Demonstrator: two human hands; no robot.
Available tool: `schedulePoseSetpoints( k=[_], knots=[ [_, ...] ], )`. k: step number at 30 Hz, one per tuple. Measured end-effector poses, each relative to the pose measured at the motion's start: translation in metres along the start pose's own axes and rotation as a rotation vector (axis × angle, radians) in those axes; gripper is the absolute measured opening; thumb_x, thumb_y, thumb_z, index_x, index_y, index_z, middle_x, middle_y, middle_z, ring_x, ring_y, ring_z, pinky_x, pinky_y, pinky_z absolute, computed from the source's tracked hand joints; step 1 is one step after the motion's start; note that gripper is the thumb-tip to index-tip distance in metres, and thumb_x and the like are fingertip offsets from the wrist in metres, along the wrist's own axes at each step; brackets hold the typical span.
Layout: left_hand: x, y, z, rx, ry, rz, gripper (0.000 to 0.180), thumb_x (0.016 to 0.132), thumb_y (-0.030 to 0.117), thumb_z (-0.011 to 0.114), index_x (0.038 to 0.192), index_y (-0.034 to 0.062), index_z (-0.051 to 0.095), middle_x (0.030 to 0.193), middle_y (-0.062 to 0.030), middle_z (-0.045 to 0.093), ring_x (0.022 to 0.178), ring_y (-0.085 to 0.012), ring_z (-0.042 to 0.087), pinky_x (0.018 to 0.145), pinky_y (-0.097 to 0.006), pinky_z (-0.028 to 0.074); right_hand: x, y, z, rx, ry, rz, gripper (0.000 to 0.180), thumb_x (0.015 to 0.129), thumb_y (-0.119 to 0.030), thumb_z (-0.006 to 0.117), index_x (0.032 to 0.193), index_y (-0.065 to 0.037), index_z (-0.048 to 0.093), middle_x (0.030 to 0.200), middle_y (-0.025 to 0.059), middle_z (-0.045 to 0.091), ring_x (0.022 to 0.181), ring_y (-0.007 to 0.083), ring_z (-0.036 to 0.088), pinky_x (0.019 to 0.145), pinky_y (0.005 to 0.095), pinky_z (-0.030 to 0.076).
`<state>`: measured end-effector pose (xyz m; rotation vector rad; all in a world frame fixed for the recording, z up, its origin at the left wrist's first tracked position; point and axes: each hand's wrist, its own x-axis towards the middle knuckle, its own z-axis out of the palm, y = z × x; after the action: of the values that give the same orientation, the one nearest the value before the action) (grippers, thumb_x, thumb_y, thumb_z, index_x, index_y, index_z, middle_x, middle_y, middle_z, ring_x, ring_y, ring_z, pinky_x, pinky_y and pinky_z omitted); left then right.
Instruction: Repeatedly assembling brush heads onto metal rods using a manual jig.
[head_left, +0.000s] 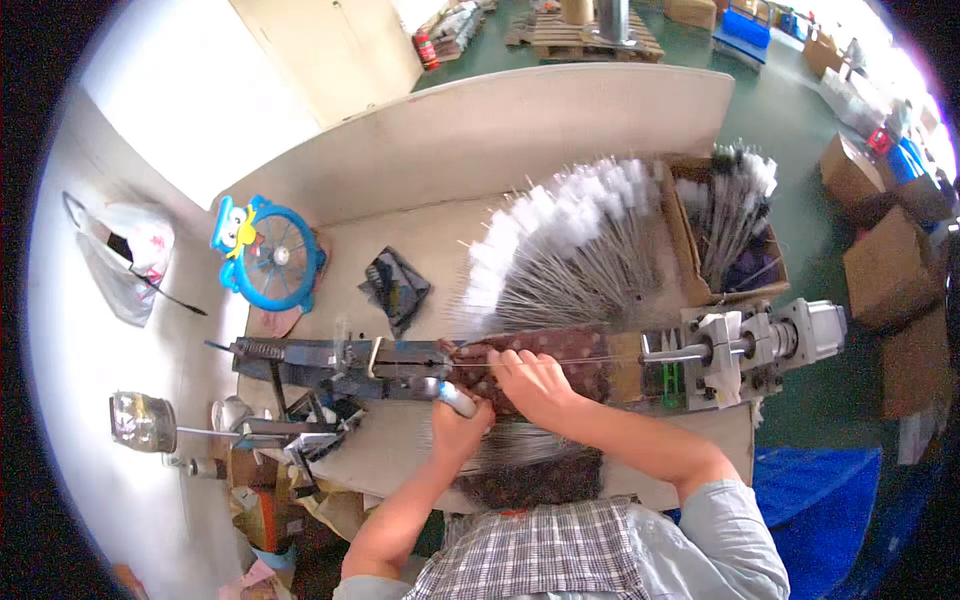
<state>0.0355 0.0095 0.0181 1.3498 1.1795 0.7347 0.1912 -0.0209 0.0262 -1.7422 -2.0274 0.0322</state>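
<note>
My left hand (462, 432) is wrapped round a short white and pale blue cylindrical handle (457, 398) beside the dark metal clamp (400, 365) of a long bench fixture. Just to its right, my right hand (532, 384) has its fingers bent together on a thin metal wire (610, 359). That wire stretches right toward the chuck of a motor unit (725, 348). Beneath the hand, a dark brown dotted cloth (575, 345) covers the middle of the fixture. Behind it fans out a large pile of wire-stemmed brushes (570, 250) with white bristle heads.
A cardboard box (690, 265) of dark-tipped brushes stands at the back right. A blue cartoon-shaped fan (270, 255) and a crumpled black bag (396, 290) lie farther left. More wire stems (520, 447) rest near my waist. A low board (500, 125) borders the table's back.
</note>
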Motion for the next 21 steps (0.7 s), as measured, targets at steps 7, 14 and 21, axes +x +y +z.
schedulePoseSetpoints(
  k=[7, 14, 21],
  knots=[
    [-0.010, 0.011, -0.041, 0.227, 0.043, 0.021, 0.027, 0.079, 0.024, 0.070, 0.089, 0.0038, 0.055, 0.075, -0.0058, 0.060, 0.072, -0.0127, 0.059, 0.063, -0.027, 0.048, -0.016, 0.010, 0.006, 0.195, -0.017, -0.158, 0.008, 0.074, -0.013, 0.057, 0.080, -0.009, 0.056, 0.083, 0.0076, 0.054, 0.080, 0.0250, 0.059, 0.066, 0.0373, 0.051],
    [-0.018, -0.074, -0.164, -0.863, 0.512, -0.375, 0.025, 0.084, 0.035, 0.063, 0.091, 0.0112, 0.060, 0.076, 0.0011, 0.059, 0.065, -0.0124, 0.055, 0.061, -0.027, 0.045, -0.010, -0.002, -0.024, 0.349, -0.106, -0.073, 0.014, 0.077, -0.008, 0.062, 0.091, -0.004, 0.060, 0.084, 0.0087, 0.055, 0.077, 0.0283, 0.058, 0.066, 0.0365, 0.050],
    [-0.016, -0.070, -0.182, -0.870, 0.457, -0.357, 0.019, 0.081, 0.031, 0.066, 0.085, 0.0129, 0.063, 0.068, 0.0046, 0.055, 0.067, -0.0111, 0.054, 0.064, -0.028, 0.046, -0.004, -0.010, -0.024, 0.377, -0.186, -0.095, 0.022, 0.077, -0.004, 0.063, 0.098, -0.002, 0.060, 0.091, 0.0119, 0.058, 0.081, 0.0307, 0.059, 0.068, 0.0377, 0.051]
  ],
)
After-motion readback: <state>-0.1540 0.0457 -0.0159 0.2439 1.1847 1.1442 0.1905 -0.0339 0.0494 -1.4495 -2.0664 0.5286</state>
